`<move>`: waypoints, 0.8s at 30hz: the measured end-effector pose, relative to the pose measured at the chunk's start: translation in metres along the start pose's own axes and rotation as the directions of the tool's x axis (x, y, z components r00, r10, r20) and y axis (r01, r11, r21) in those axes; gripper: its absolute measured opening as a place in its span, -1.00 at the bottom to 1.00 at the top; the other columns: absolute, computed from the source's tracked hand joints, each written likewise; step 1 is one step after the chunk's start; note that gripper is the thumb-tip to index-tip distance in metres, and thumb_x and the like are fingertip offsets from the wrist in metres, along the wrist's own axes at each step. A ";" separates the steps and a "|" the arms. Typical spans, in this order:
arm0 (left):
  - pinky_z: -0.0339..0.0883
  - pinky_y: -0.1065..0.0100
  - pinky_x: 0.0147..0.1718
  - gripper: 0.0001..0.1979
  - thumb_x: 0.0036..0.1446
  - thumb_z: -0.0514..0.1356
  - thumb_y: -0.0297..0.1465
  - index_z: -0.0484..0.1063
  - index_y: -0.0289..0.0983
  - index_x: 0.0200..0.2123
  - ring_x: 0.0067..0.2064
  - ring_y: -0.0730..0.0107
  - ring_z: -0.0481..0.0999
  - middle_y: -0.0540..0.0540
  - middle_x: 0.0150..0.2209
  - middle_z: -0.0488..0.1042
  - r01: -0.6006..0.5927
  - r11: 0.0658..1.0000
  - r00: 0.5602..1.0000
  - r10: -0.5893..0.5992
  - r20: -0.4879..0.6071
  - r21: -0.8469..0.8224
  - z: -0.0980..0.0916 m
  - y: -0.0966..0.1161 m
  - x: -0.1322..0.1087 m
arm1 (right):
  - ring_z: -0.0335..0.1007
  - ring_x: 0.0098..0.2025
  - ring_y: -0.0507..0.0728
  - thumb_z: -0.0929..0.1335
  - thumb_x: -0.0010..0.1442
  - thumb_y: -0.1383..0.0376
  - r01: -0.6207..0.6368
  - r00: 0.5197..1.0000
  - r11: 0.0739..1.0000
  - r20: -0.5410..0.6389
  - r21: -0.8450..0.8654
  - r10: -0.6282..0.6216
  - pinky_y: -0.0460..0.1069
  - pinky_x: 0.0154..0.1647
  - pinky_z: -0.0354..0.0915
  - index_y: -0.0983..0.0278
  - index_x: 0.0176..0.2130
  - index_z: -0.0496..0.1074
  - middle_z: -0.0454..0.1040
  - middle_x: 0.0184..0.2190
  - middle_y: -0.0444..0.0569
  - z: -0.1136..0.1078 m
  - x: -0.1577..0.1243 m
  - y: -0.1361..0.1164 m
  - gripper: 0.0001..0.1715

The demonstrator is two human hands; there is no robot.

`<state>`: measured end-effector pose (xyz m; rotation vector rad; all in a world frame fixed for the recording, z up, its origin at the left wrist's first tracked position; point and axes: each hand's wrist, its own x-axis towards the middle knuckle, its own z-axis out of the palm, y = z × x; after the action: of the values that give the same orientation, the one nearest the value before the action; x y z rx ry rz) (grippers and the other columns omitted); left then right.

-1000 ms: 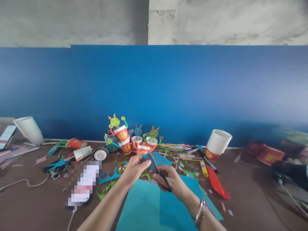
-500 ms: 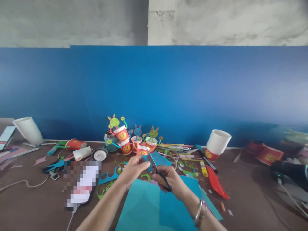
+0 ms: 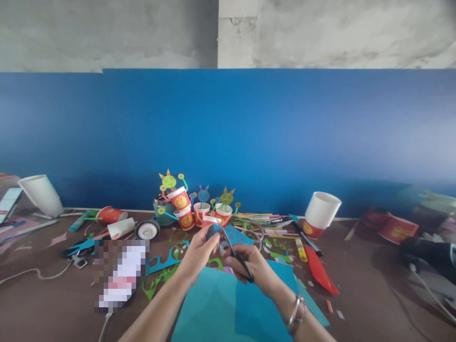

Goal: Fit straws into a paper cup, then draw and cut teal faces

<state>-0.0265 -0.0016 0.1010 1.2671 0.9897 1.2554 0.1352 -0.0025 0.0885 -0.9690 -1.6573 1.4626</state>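
Observation:
Black-handled scissors (image 3: pixel 238 255) are gripped in my right hand (image 3: pixel 251 261), their blades pointing up and to the left. My left hand (image 3: pixel 200 249) pinches a small blue paper piece (image 3: pixel 213 231) beside the blades. Whether the blades touch the paper I cannot tell. Just behind my hands lies a blue sheet with drawn patterns (image 3: pixel 239 234). Beneath my wrists are a teal paper sheet (image 3: pixel 206 306) and a bluer sheet (image 3: pixel 261 304). Beyond stand red-and-white paper cups (image 3: pixel 185 218) with paper animal figures, a yellow-green face (image 3: pixel 168 181) among them.
Green paper offcuts (image 3: pixel 155 282) and a pixelated phone-like object (image 3: pixel 123 275) lie left. A round lid (image 3: pixel 147 230) sits farther back. At right are a glue stick (image 3: pixel 301 250), a red piece (image 3: pixel 318 270) and stacked white cups (image 3: pixel 322 209). A blue partition (image 3: pixel 249 133) closes off the back.
My left hand has turned slightly, and the blue paper in it has shifted left and now shows smaller. My right hand and the scissors stay nearly in place.

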 end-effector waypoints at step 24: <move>0.02 0.47 -0.54 -0.77 0.02 0.20 -0.24 0.32 -0.29 -0.49 -0.61 0.60 0.00 0.17 -0.68 0.08 0.094 0.996 0.991 -0.094 0.097 0.012 -0.004 0.010 -0.001 | 0.04 -0.78 -0.11 0.45 -0.02 0.07 -0.078 0.996 0.991 0.033 -0.111 0.082 -0.20 -0.80 -0.03 0.34 -0.42 0.43 0.24 -0.80 -0.28 -0.014 0.000 0.005 -0.64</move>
<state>-0.0322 -0.0036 0.1105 1.2609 0.9737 1.1084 0.1475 0.0041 0.0853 -1.0863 -1.7597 1.4624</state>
